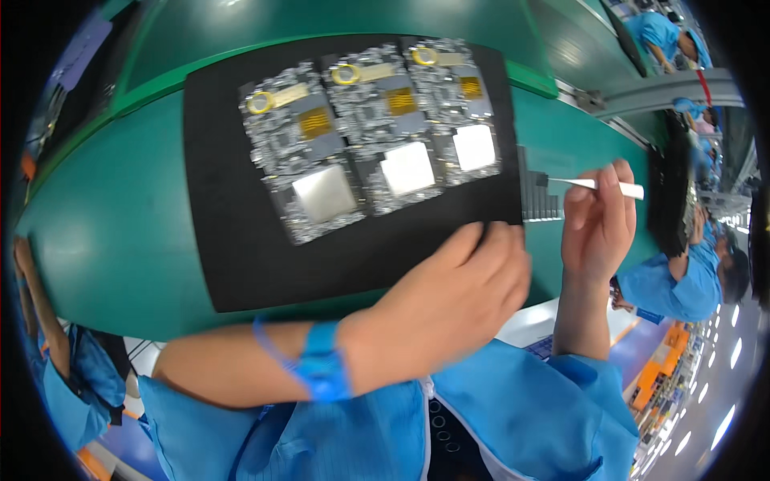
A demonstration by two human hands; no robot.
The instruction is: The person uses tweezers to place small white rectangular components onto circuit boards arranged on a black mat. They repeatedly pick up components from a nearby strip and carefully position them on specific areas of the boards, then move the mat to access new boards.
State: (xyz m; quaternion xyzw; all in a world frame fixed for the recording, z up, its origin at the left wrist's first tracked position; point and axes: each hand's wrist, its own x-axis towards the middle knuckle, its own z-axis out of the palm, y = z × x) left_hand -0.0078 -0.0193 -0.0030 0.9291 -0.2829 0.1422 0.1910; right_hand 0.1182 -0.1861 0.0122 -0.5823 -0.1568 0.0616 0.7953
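Across the black mat [241, 264] lie three circuit boards in a row: a left board [281, 140], a middle board [365, 116] and a right board [445, 96]. Each bears a bright silver plate, an amber patch and a yellow ring. Over the mat's near right corner is my left hand [449, 301], blurred, its fingers curled in; what they hold, if anything, is hidden. To the right of the mat, my right hand [597, 220] pinches white tweezers [630, 191]. Their thin tip points left and meets a small dark piece [541, 179] above a stack of grey strips [541, 207].
Behind the mat runs a raised green edge [533, 80] of the green bench [104, 208]. A black object [672, 192] stands at the bench's right end. People in blue work at the far right, and another person's arm [40, 309] rests at the left.
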